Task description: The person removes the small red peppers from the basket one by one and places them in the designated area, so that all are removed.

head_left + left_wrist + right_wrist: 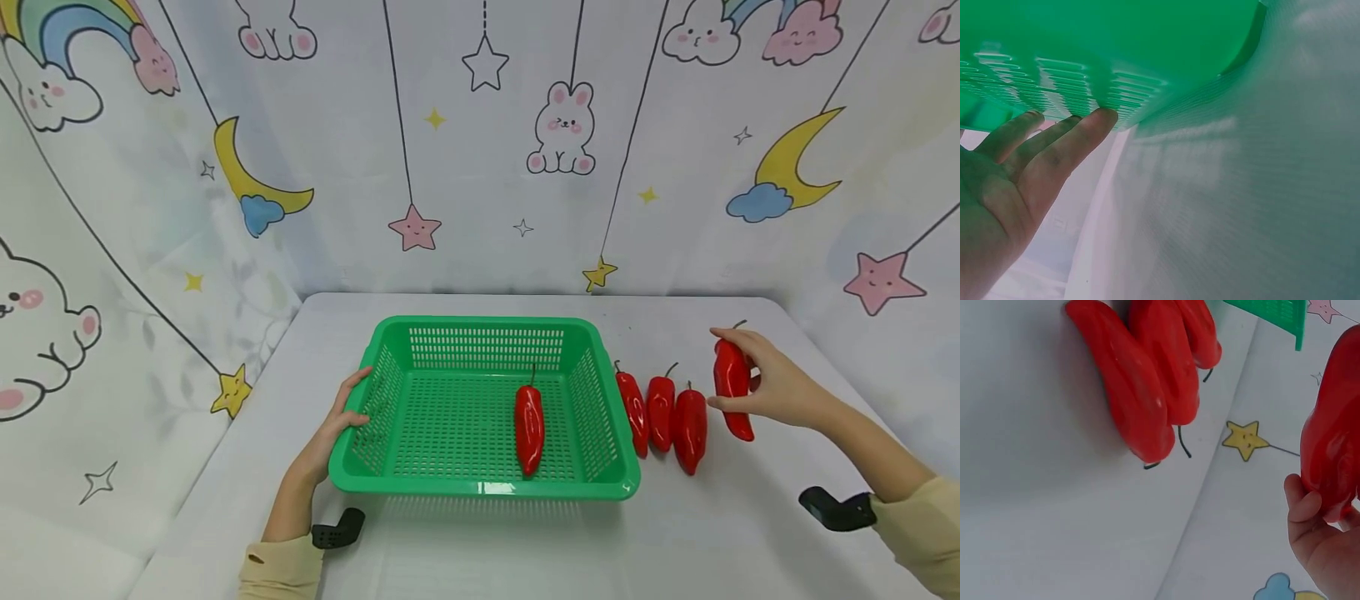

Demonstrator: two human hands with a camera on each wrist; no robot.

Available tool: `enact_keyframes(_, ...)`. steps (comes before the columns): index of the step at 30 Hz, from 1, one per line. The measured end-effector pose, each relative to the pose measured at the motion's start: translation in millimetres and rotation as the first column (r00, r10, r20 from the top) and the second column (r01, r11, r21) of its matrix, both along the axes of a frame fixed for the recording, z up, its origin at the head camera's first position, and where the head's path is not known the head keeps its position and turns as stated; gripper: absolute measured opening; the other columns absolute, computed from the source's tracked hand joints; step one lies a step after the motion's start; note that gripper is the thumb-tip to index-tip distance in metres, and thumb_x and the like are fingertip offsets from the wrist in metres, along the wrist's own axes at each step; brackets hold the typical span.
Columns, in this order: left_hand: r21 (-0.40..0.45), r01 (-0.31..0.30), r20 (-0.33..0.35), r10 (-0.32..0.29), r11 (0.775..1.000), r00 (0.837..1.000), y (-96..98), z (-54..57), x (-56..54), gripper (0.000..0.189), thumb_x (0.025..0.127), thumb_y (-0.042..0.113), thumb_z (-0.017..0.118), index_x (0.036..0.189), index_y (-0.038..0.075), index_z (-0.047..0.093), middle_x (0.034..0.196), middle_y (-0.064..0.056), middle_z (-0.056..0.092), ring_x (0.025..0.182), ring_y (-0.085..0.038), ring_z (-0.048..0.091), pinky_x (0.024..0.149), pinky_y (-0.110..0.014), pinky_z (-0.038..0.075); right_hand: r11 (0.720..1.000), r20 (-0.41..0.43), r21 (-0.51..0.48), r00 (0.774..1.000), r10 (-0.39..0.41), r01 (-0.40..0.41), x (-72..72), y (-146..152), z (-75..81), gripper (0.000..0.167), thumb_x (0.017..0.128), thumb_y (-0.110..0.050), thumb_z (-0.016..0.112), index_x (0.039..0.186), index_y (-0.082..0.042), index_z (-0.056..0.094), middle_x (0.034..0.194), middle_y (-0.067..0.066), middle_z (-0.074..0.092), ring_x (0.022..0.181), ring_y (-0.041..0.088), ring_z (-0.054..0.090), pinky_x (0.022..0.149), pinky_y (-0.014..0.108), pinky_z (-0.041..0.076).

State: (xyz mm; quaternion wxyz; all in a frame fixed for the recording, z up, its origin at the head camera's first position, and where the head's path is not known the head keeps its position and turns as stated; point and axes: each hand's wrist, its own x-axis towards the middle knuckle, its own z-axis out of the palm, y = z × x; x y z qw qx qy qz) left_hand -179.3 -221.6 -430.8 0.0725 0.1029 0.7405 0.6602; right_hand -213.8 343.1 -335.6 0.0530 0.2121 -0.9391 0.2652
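A red chili pepper [731,379] is held upright above the table by my right hand [776,383], which pinches it between thumb and fingers. The wrist view on that side also shows the held pepper [1335,425], gripped near its stem end. My left hand [333,433] touches the left side of a green plastic basket [480,487]. Seen from the left wrist, its fingers [1066,147] lie fairly straight against the slotted outer wall. Inside the basket, right of its middle, lies one red pepper [529,429].
Three more red peppers, the nearest to the held one being this pepper [690,429], lie side by side on the white table [480,550], right of the basket. A cartoon-printed cloth [480,167] hangs behind the table and along its sides.
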Motion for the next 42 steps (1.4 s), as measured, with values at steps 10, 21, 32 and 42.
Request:
enact_keyframes(10,0.010,0.008,-0.005,-0.008,1.000,1.000,-0.4,-0.8,-1.1,0.071,0.082,0.011,0.036,0.147,0.020,0.009,0.150,-0.010,-0.004,0.131,-0.035,0.012,0.093,-0.046,0.025,1.000,0.029,0.002,0.999,-0.025,0.025,1.9,9.0,-14.5,0.094,0.056,-0.011,0.083,0.133,0.007,0.031,0.113,0.025,0.040,0.096,0.042,0.041,0.055,0.038,0.051)
enact_keyframes(21,0.011,0.010,-0.011,-0.010,1.000,1.000,-1.1,-0.3,-1.2,0.071,0.082,0.011,0.036,0.147,0.020,0.008,0.150,-0.009,-0.005,0.132,-0.035,0.011,0.094,-0.049,0.022,0.999,0.055,0.010,0.998,-0.037,0.037,1.0,15.4,-23.5,0.092,0.058,-0.013,0.083,0.132,0.006,0.032,0.112,0.026,0.041,0.095,0.044,0.042,0.055,0.040,0.051)
enact_keyframes(32,-0.002,0.006,-0.002,-0.006,1.000,1.000,-0.3,-0.3,0.0,0.071,0.082,0.012,0.036,0.147,0.021,0.009,0.151,-0.009,-0.006,0.131,-0.036,0.012,0.093,-0.050,0.024,0.999,0.111,0.024,0.993,-0.041,0.039,1.6,20.2,-35.5,0.092,0.058,-0.017,0.083,0.131,0.007,0.032,0.111,0.026,0.041,0.096,0.044,0.042,0.055,0.037,0.051)
enact_keyframes(42,0.009,0.011,0.001,-0.011,1.000,1.000,-0.3,0.2,0.3,0.071,0.083,0.011,0.036,0.147,0.021,0.008,0.151,-0.010,-0.005,0.132,-0.035,0.012,0.093,-0.047,0.025,0.999,0.152,0.026,0.987,-0.043,0.040,-0.3,22.9,-47.9,0.091,0.059,-0.017,0.083,0.131,0.006,0.032,0.111,0.026,0.042,0.097,0.044,0.042,0.056,0.037,0.051)
